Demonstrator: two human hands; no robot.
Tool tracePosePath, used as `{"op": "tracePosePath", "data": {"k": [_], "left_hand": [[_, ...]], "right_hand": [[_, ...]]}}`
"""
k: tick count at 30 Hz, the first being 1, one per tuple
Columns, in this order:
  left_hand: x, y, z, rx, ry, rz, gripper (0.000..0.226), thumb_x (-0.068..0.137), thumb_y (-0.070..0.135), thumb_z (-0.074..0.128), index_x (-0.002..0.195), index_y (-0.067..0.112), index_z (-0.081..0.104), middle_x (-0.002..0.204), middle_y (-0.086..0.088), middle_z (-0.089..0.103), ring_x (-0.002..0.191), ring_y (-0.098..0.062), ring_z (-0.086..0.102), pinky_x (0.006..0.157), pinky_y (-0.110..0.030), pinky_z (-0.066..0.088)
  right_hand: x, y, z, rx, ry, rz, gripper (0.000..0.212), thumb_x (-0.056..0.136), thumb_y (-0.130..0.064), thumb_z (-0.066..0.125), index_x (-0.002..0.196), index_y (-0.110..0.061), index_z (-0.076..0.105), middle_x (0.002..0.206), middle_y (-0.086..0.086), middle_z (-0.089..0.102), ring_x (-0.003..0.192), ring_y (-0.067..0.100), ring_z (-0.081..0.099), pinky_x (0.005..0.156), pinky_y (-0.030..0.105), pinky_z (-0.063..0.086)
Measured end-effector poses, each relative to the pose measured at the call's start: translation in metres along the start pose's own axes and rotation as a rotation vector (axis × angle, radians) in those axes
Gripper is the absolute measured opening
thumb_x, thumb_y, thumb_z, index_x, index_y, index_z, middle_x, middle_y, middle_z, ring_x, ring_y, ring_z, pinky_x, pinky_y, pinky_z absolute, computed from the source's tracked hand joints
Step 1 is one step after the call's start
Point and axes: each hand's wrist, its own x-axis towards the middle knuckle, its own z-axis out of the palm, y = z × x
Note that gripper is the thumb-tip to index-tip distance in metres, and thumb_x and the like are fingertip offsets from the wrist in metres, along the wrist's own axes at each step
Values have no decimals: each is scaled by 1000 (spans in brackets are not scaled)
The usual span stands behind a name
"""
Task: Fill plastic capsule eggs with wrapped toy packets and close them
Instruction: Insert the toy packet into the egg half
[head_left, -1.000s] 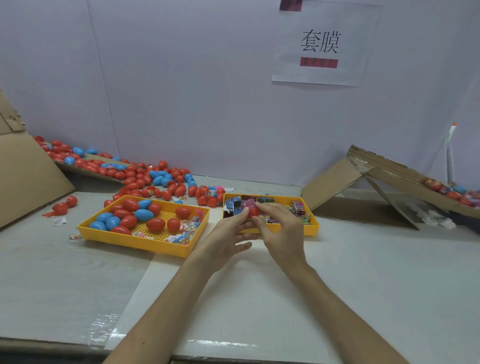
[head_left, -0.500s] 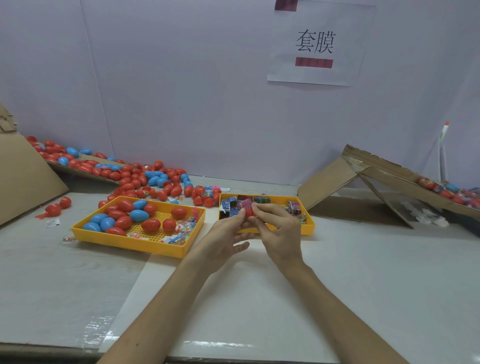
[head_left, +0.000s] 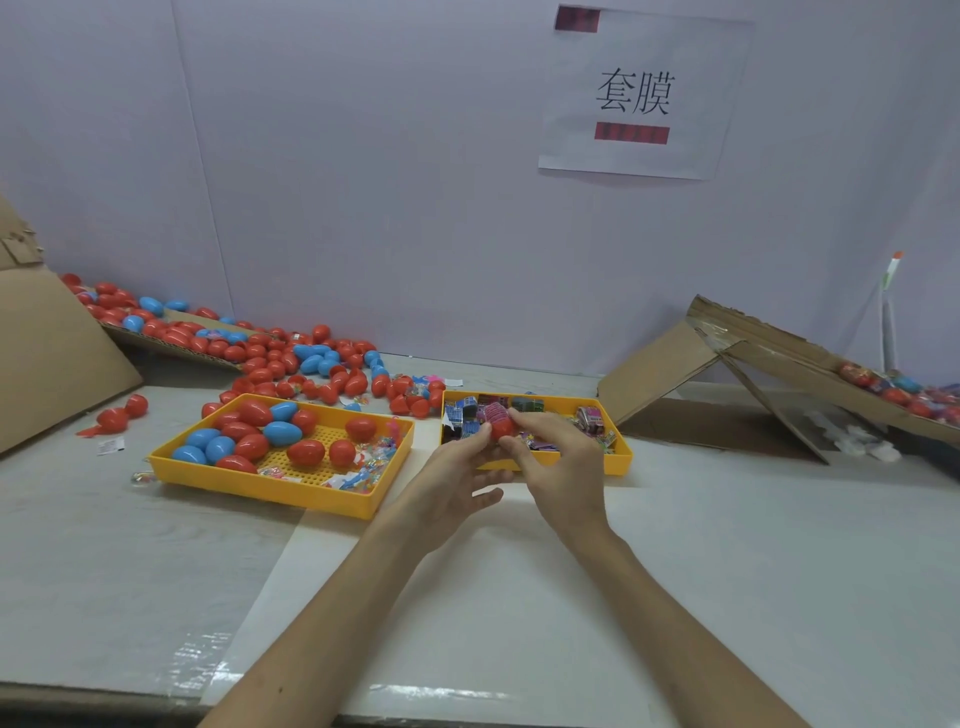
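Both hands meet over the near edge of a yellow tray (head_left: 618, 457) that holds several wrapped toy packets (head_left: 589, 418). Between the fingertips sits a red capsule egg (head_left: 501, 428) with a pink packet (head_left: 493, 413) sticking out of its top. My left hand (head_left: 452, 480) pinches the egg from the left, and my right hand (head_left: 558, 467) grips it from the right with curled fingers. Whether the egg is closed I cannot tell. A second yellow tray (head_left: 270, 488) to the left carries red and blue eggs (head_left: 280, 434) and small packets.
Loose red and blue eggs (head_left: 311, 364) lie heaped along the back left by a cardboard sheet (head_left: 47, 358). A folded cardboard ramp (head_left: 727, 374) stands at the right, with more eggs (head_left: 904, 389) on its far slope. A paper sign (head_left: 636, 93) hangs on the wall.
Both hands have stayed together on the red egg over the packet tray, with only small finger shifts. The camera view drifted slightly.
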Motion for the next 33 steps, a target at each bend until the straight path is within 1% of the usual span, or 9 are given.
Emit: {"op": "tracePosePath", "data": {"k": [4, 9, 11, 13, 17, 19, 22, 29, 33], "left_hand": [[0, 1, 0, 42, 9, 15, 44, 93, 62, 56, 105, 24, 74, 100, 3, 73, 86, -9, 71, 88, -36, 46], [-1, 1, 2, 23, 1, 13, 46, 97, 58, 51, 112, 21, 74, 100, 3, 73, 84, -8, 70, 84, -33, 46], [-1, 1, 3, 9, 3, 3, 44, 100, 56, 48, 99, 27, 80, 97, 3, 73, 81, -8, 69, 84, -33, 45], [-2, 2, 3, 5, 4, -4, 46, 102, 54, 46, 90, 28, 81, 94, 4, 72, 79, -9, 68, 84, -34, 45], [-2, 2, 6, 60, 26, -9, 47, 100, 59, 46, 103, 19, 71, 90, 0, 68, 81, -15, 65, 85, -36, 46], [0, 1, 7, 145, 63, -1, 50, 98, 64, 46, 96, 17, 67, 85, -2, 67, 80, -15, 64, 85, -37, 46], [2, 0, 6, 225, 81, 36, 52, 99, 63, 45, 90, 16, 65, 84, -3, 68, 76, -12, 66, 80, -33, 48], [5, -5, 5, 262, 58, 45, 62, 104, 57, 32, 109, 5, 65, 87, -9, 73, 81, -20, 71, 72, -30, 52], [5, -6, 4, 258, 42, 46, 63, 104, 59, 29, 108, 9, 67, 87, -9, 74, 79, -19, 71, 72, -30, 54]], "right_hand": [[0, -1, 1, -17, -16, -35, 35, 81, -5, 81, 114, -13, 76, 108, -6, 74, 104, 7, 67, 92, 21, 52], [0, -4, 0, 32, -17, 18, 38, 83, -10, 80, 120, -13, 73, 109, -6, 74, 104, 3, 66, 92, 20, 52], [-1, -4, 1, 35, -14, 21, 30, 84, -10, 80, 114, -14, 76, 107, -6, 75, 103, 5, 67, 91, 27, 53], [-1, -3, 1, 13, -7, 15, 28, 82, -10, 80, 110, -12, 78, 106, -4, 75, 103, 7, 67, 93, 27, 53], [-2, -2, 2, -9, -21, -1, 30, 80, -6, 81, 109, -11, 78, 105, -9, 73, 100, 5, 67, 92, 19, 51], [-3, -1, 2, -8, -49, -21, 32, 80, -4, 81, 110, -11, 77, 104, -12, 71, 99, 5, 66, 91, 17, 51], [-3, -1, 1, 14, -80, -37, 31, 82, -3, 79, 112, -11, 77, 105, -7, 74, 99, 10, 69, 89, 19, 52], [-4, -1, -1, 5, -101, -106, 27, 84, -1, 76, 111, -6, 77, 104, 2, 76, 95, 9, 70, 87, 16, 53], [-4, 0, -1, -6, -99, -131, 27, 85, 0, 76, 111, -5, 77, 104, 3, 76, 94, 11, 71, 86, 20, 55]]}}
